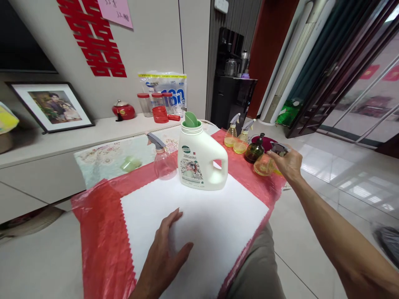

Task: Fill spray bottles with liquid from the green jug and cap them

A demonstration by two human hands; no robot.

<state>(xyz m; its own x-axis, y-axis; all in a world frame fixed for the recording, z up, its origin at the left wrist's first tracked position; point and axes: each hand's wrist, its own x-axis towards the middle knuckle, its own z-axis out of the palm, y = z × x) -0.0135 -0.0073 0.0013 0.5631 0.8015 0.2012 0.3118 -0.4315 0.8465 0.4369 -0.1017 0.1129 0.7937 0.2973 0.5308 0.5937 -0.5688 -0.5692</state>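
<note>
My left hand (165, 251) hovers or rests over the white sheet (205, 216), fingers apart and nothing in it. At the right edge of the red plastic cover, my right hand (288, 162) grips the dark head of a spray bottle (264, 165) with yellow liquid. A white detergent jug (201, 160) stands upright on the sheet's far part, a green spout (191, 119) in its uncapped mouth. Left of the jug is a clear pink-tinted spray bottle (164, 165) with a grey head. Beside my right hand stands a dark green pump bottle (254, 150).
Two spray bottles with yellow liquid (230, 137) stand at the back right. A green translucent cap (130, 163) lies on the floral cloth (102, 160). Behind are red-lidded jars (144, 106), a red pot (124, 111) and a framed photo (56, 106) on a cabinet.
</note>
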